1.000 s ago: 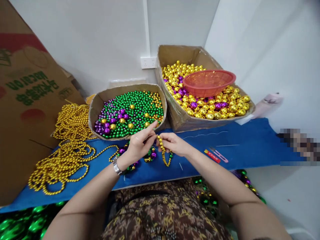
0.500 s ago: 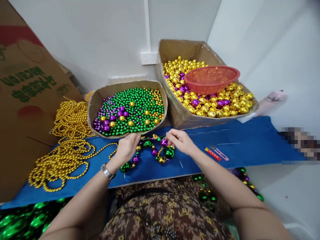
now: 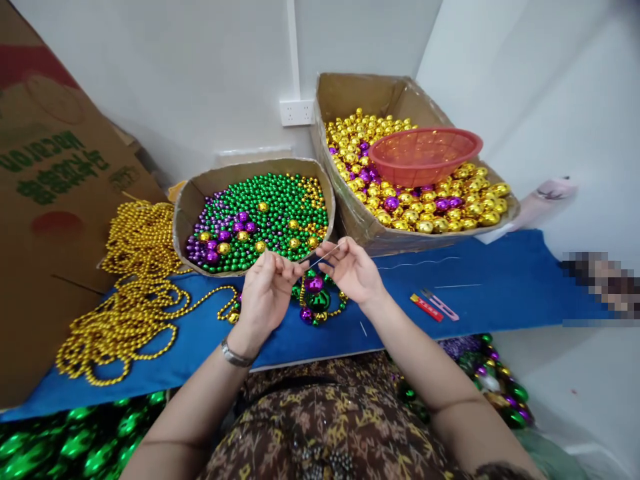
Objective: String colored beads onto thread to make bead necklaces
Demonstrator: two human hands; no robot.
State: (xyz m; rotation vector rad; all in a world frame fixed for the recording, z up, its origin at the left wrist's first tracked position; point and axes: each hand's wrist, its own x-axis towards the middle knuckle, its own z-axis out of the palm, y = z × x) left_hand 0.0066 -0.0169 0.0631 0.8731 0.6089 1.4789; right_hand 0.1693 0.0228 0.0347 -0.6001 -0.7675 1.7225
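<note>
My left hand (image 3: 266, 290) is turned partly palm up, thumb and fingertips pinched on a thin pale thread (image 3: 325, 255). My right hand (image 3: 354, 272) pinches the upper end of this thread between thumb and forefinger, its other fingers loosely curled. The thread slants taut across the short gap between both hands. Just below them hangs or lies a bead string (image 3: 317, 300) with large green, purple and gold balls; I cannot tell which. My left hand hides part of it.
A box of small beads (image 3: 180, 257) stands behind my hands. To its right, a larger box (image 3: 360, 233) holds gold balls and a red basket (image 3: 425, 157). Gold bead strands (image 3: 120, 327) lie left. Pink snips (image 3: 443, 305) and a red packet (image 3: 426, 308) lie right.
Both hands have risen slightly and drawn closer together, the left moving right and turning palm up. The thread between them now slants, and the bead string has bunched together.
</note>
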